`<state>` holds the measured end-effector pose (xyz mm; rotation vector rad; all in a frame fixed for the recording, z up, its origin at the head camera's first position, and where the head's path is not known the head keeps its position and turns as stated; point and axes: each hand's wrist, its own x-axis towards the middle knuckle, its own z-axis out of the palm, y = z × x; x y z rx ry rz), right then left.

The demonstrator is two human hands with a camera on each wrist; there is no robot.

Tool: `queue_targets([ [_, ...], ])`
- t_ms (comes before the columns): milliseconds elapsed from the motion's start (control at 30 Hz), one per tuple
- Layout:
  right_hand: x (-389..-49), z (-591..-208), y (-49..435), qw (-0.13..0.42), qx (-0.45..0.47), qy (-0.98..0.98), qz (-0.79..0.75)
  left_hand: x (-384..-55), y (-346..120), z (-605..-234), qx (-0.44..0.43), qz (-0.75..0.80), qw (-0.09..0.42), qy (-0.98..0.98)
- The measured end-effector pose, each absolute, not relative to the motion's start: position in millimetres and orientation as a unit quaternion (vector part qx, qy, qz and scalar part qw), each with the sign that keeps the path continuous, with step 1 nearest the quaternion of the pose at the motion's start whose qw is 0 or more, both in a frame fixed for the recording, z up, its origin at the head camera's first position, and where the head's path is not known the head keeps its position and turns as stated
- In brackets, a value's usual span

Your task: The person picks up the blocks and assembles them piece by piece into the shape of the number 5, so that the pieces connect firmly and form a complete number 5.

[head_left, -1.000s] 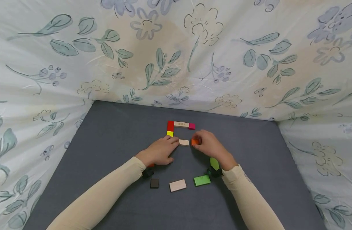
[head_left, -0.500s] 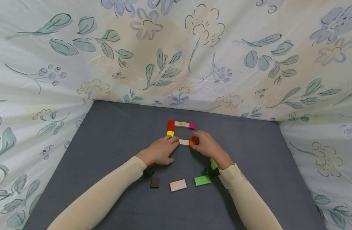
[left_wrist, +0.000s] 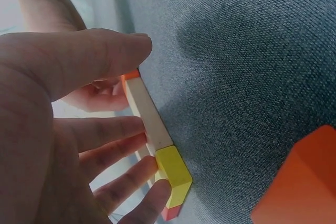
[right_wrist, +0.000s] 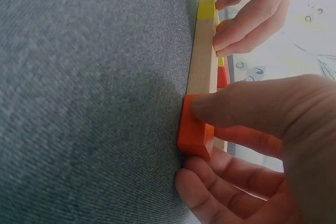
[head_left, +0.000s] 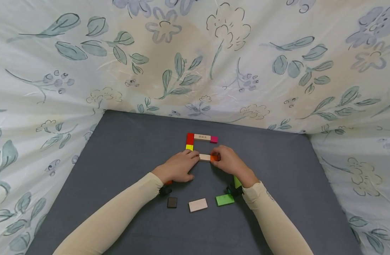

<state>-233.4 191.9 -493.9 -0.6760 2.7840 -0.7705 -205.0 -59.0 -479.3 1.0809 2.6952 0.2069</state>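
Note:
My right hand [head_left: 230, 162] pinches an orange block [right_wrist: 193, 129] between thumb and fingers. One end of that block meets a plain wooden block [right_wrist: 203, 53] lying flat on the cloth. At the other end of the wooden block sits a yellow block [left_wrist: 174, 170]. My left hand [head_left: 178, 167] rests its outstretched fingertips against the far side of the yellow and wooden blocks, thumb held apart. Beyond the yellow, a red block [head_left: 190, 139] runs back to a wooden block with printed marks [head_left: 202, 137], which ends at a magenta block [head_left: 214, 140].
Nearer the body lie a black block [head_left: 172, 202], a pale pink block [head_left: 198, 205] and a green block [head_left: 225, 200]. A lime green block [head_left: 237, 182] is partly behind the right wrist. Another orange block [left_wrist: 302, 182] lies near the left wrist. Floral fabric [head_left: 195, 63] walls the grey table [head_left: 143, 141].
My right hand has slid the orange block left, closing the gap to the wooden block; that movement was over by half a second ago. The left hand has stayed in place.

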Motion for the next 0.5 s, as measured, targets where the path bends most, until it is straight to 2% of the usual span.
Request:
queue_targets([
  [500,-233.4,-495.5,191.6,0.089,-0.228,0.936,-0.252,-202.8,-58.4,-475.7,0.365,0.071,0.119,0.92],
])
